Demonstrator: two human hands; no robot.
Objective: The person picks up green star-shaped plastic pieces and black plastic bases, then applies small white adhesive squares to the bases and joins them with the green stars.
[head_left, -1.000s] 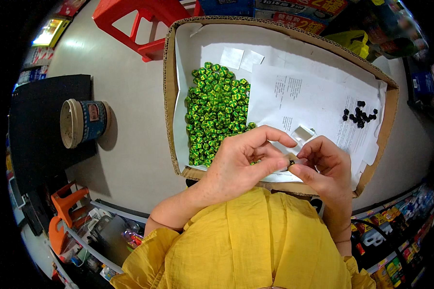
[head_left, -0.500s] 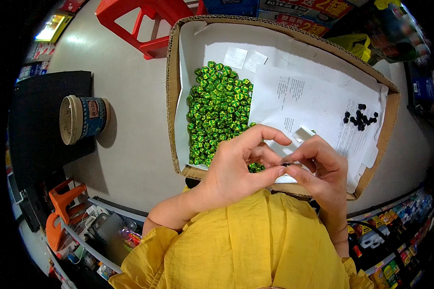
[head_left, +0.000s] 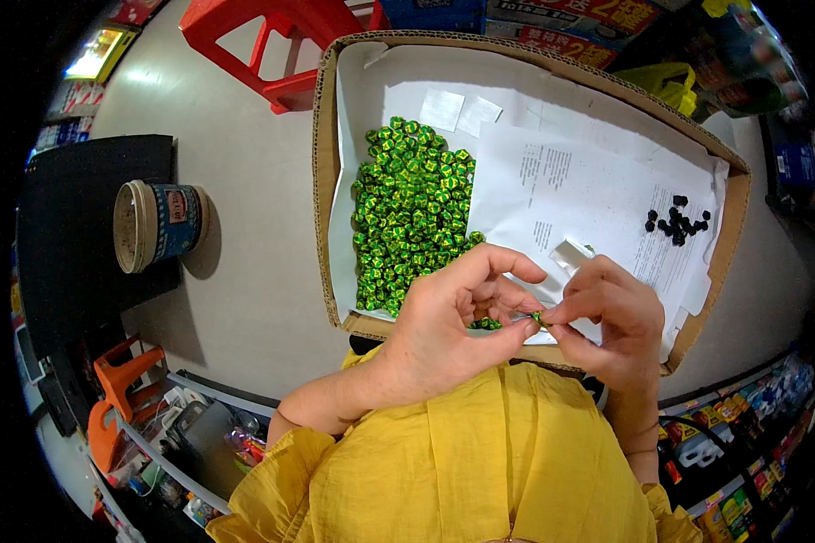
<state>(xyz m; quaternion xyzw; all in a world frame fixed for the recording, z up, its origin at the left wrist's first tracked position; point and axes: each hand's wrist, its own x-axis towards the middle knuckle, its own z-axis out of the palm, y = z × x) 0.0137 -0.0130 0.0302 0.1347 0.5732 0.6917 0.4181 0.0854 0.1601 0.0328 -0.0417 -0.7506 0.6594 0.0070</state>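
A shallow cardboard box [head_left: 327, 181] lined with white paper lies before me. On its left side is a heap of small round pieces wrapped in green and yellow foil [head_left: 414, 204]. Over its near edge, my left hand [head_left: 457, 312] and my right hand [head_left: 611, 321] meet fingertip to fingertip. Between the tips is one small green foil-wrapped piece [head_left: 538, 318], with both hands pinching it. Small black lumps [head_left: 677, 222] are grouped on the paper at the right. A silvery foil square [head_left: 570, 254] lies just beyond my right fingers.
Two more foil squares [head_left: 442, 109] lie near the box's far side. Left of the box, a blue-and-white bucket [head_left: 174, 222] rests on its side on the floor. A red plastic stool [head_left: 290, 89] stands at the far left, and a yellow bag [head_left: 666, 86] at the far right.
The dark piece at my fingertips now shows green foil around it. My right hand has shifted slightly right and turned; my left hand has hardly moved.
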